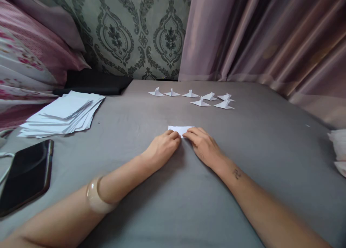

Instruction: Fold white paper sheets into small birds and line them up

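Note:
A small white sheet of paper (180, 129), its near edge partly covered by my fingers, lies on the grey cloth in front of me. My left hand (165, 147) is closed at the paper's near left part, fingers curled against it. On the near right part, my right hand (202, 143) presses with its fingers bent together. Whether the paper is one layer or folded, I cannot tell. Beyond both hands stand several folded white paper figures (200, 102) with pointed side wings, set in loose rows.
A stack of white paper sheets (62, 113) lies at the left, with a black folded item (98, 83) behind it. Nearer me at the left rests a dark phone (28, 176) beside a white cable (7, 155). Purple curtains (216, 31) hang at the back right. A whitish bundle (339, 145) sits at the right edge.

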Available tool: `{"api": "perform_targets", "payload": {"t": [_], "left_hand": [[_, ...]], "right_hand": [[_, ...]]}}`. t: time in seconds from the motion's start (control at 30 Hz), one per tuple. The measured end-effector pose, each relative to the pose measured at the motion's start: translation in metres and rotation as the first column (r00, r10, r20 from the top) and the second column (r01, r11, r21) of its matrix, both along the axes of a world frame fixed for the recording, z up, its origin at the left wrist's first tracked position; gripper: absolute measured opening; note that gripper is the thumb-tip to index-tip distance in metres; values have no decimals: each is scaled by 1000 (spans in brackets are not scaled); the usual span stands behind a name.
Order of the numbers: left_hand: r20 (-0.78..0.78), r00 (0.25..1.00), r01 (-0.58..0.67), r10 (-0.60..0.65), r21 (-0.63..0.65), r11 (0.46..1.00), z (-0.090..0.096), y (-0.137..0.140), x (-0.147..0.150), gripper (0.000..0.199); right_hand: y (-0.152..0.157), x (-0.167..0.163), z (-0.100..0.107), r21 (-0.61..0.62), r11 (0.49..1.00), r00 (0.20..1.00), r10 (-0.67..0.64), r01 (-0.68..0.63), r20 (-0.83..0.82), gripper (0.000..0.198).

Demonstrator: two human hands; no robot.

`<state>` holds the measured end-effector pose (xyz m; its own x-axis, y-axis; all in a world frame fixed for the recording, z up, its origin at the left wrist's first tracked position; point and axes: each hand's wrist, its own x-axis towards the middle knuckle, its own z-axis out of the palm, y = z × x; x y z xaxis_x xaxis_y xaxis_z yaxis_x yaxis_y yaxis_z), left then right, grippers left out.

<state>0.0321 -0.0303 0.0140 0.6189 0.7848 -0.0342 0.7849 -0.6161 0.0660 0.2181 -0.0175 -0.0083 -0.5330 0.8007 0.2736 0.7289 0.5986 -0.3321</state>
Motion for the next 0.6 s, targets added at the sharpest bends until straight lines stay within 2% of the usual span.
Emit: {"api": "perform_targets", "payload": {"t": [0.1,0.2,0.3,0.4,0.5,0.6], "left_hand": [[-121,990,-69,67,-8,998,8,-10,8,30],[-172,980,-115,104,-57,992,19,-16,12,30],[-211,967,-172,143,-127,977,30,-19,10,32],[-221,967,-165,128,-156,974,36,-20,7,28],[-213,970,-151,121,-131,980,35,-19,4,22],[-184,970,-174,160,-61,983,27,-15,0,25]], "right_hand": [[-7,-2,5,63,998,987,-2,-8,161,31],[-10,-4,8,97,995,969,-14,-11,248,32],[-11,-4,8,97,995,966,-9,-17,257,33],[-11,-3,9,78,997,974,5,-23,228,33],[-10,3,13,48,999,980,-21,12,197,30],[-5,11,16,35,997,980,-74,69,184,28]]}}
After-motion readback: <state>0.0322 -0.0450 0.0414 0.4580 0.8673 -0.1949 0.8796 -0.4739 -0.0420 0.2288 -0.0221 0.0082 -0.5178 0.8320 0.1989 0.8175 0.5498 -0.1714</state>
